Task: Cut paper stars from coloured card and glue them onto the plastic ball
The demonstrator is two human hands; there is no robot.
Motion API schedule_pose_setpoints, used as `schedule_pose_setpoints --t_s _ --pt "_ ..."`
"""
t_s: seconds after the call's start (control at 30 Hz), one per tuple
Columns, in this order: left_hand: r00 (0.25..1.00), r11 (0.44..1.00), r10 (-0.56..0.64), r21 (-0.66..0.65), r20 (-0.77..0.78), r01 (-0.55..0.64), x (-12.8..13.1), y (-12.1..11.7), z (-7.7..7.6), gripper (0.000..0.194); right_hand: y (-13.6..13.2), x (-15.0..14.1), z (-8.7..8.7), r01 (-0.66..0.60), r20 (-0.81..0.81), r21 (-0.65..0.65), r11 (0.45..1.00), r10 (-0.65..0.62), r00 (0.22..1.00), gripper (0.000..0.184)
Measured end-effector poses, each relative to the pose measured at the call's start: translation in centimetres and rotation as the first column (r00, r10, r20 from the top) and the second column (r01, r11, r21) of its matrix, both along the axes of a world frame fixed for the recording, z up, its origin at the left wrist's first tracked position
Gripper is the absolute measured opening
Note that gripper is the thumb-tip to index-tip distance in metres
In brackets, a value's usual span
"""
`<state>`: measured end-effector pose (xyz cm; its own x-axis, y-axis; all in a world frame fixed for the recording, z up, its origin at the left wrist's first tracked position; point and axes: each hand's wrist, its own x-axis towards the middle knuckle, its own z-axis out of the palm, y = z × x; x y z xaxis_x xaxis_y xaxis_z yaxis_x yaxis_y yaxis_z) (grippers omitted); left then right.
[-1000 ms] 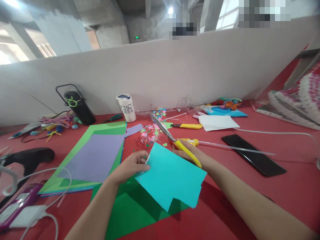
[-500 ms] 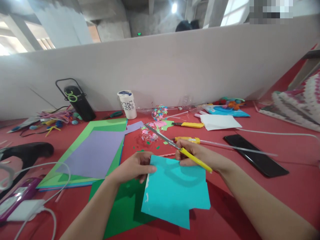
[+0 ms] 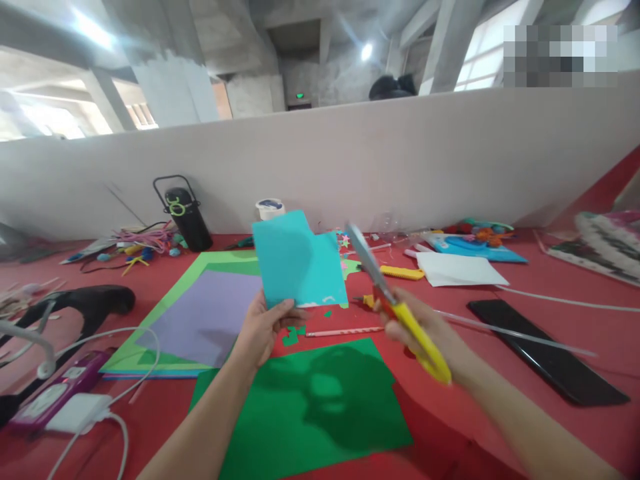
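Observation:
A turquoise sheet of paper (image 3: 297,263) with a notch in its upper edge is pinched by its lower edge between the thumb and fingers of my left hand (image 3: 263,327). The paper is raised almost upright, hiding most of a white cup (image 3: 271,208). Slightly blurred, my right hand (image 3: 423,320) grips scissors (image 3: 420,340) with yellow handles, their blades pointing up and away to the left. The scissors are apart from the paper. Below both hands lies a dark green sheet (image 3: 280,420) carrying a shadow. Just beyond it rest a pink striped stick (image 3: 345,331) and small green scraps (image 3: 291,335).
Purple paper (image 3: 200,313) lies over green sheets at left, near a black bottle (image 3: 187,220). A purple power strip (image 3: 63,387) with a white charger (image 3: 80,411) sits front left. To the right are a black phone (image 3: 543,353), white paper (image 3: 463,269) and a yellow cutter (image 3: 401,273).
My left hand has lifted and turned the turquoise paper, moving it up and away to the left. My right hand has moved right with the scissors, apart from the paper. The view has tilted up.

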<state>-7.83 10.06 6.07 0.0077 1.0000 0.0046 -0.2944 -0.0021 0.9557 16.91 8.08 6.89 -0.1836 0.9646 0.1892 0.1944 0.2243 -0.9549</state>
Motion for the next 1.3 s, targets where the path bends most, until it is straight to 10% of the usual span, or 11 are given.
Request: schedule_pose_setpoints --t_s 0.2,0.4,1.3 --pt "0.942 0.961 0.268 0.018 0.204 -0.277 -0.1 0.9 -0.4 0.035 -2.0 -1.9 -2.1 -0.195 0.356 -0.200 0.960 0.256 0.899 0.027" --pt "0.918 0.956 0.290 -0.038 0.272 -0.291 0.3 0.4 -0.4 0.029 -1.8 -2.8 -2.1 -0.181 0.492 -0.264 0.947 0.294 0.820 0.038" --pt "0.969 0.993 0.114 -0.054 0.217 -0.105 1.9 -1.3 -0.4 0.016 -2.6 -4.6 -3.1 -0.089 0.252 -0.329 0.940 0.178 0.951 0.057"
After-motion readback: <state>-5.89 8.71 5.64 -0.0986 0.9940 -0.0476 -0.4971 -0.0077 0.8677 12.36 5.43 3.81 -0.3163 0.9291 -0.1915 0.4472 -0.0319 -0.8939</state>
